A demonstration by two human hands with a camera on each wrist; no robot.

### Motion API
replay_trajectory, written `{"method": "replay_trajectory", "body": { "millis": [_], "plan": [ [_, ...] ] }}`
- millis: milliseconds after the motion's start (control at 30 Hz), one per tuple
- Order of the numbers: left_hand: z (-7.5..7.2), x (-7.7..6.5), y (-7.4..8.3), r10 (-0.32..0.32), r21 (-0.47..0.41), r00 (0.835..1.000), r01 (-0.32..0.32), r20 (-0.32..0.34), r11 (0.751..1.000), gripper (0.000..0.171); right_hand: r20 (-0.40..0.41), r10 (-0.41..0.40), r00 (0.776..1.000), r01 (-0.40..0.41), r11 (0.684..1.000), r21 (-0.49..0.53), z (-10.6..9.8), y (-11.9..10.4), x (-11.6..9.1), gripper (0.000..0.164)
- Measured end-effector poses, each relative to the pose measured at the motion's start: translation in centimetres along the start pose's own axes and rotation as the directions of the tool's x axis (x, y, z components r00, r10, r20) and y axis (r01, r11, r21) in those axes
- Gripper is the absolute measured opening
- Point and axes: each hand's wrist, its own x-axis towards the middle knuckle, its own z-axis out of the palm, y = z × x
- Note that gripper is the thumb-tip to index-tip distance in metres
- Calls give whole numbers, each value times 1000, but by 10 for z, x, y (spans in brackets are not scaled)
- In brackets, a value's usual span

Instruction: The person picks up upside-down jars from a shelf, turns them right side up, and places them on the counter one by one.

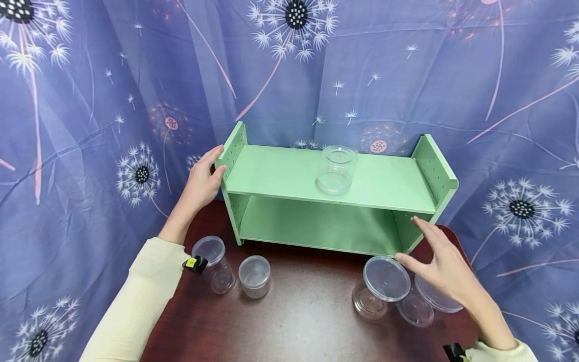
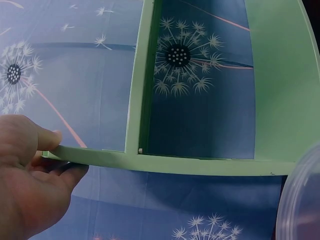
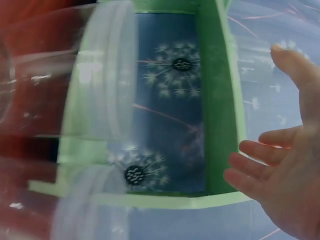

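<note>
A green two-tier shelf [image 1: 289, 173] stands at the back of the table. My left hand [image 1: 205, 176] grips the upper edge of its left side panel; in the left wrist view the thumb lies on one face and the fingers on the other. On the upper tier sits a clear plastic jar [image 1: 335, 171]. My right hand [image 1: 441, 259], fingers spread and holding nothing, hovers by the shelf's right end, above a lidded clear jar [image 1: 384, 284] and another jar [image 1: 418, 306], which it partly hides. Two jars also appear blurred in the right wrist view.
To the left stand a tall clear jar [image 1: 214, 264] and a shorter lidded jar [image 1: 255, 276], on the dark reddish-brown table [image 1: 298, 317]. A blue dandelion-print cloth [image 1: 289, 90] hangs behind and along both sides.
</note>
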Motion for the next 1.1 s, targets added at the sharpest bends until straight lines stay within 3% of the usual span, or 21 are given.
{"method": "replay_trajectory", "body": {
  "millis": [233, 600, 1100],
  "plan": [
    [1, 1, -1, 6, -8, 1000, -6, 1, 1000, 56, -124, -27, 992, 34, 998, 57, -11, -5, 23, 85],
    [1, 1, -1, -5, -9, 1000, 5, -7, 1000, 55, -243, -20, 970, 58, 987, 147, -20, -21, 61, 73],
    [2, 1, -3, 4, 0, 1000, -4, -15, 1000, 55, -217, 44, 975, 12, 968, 249, -7, -45, 111, 69]
  ]
}}
